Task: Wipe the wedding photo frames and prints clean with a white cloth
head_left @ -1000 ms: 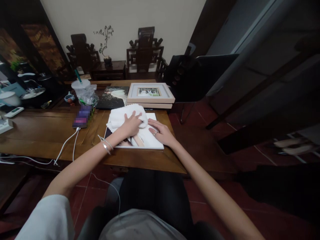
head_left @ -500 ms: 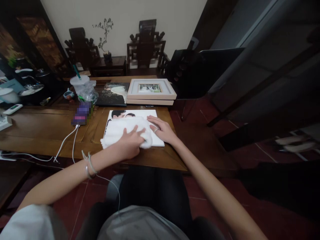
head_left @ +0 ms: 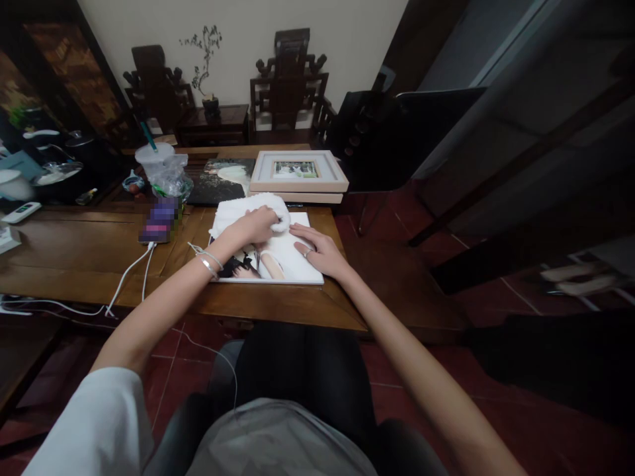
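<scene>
A large flat photo print point(head_left: 282, 263) lies on the wooden table point(head_left: 89, 258) in front of me. My left hand point(head_left: 254, 225) presses a folded white towel point(head_left: 233, 213) onto the far end of the print, fingers curled over the cloth. Flat on the print's right side rests my right hand point(head_left: 313, 248), fingers spread, a ring on one finger. The near half of the print shows uncovered.
Two stacked light wooden picture frames point(head_left: 297, 173) and a dark photo print point(head_left: 221, 178) lie just beyond. A plastic cup with a straw point(head_left: 153, 164), a phone on a white cable point(head_left: 159, 223) and a remote point(head_left: 20, 211) sit to the left. Dark wooden chairs stand behind.
My left hand slid the towel from the near edge of the print back up to its far end. My right hand stayed flat on the print's right side.
</scene>
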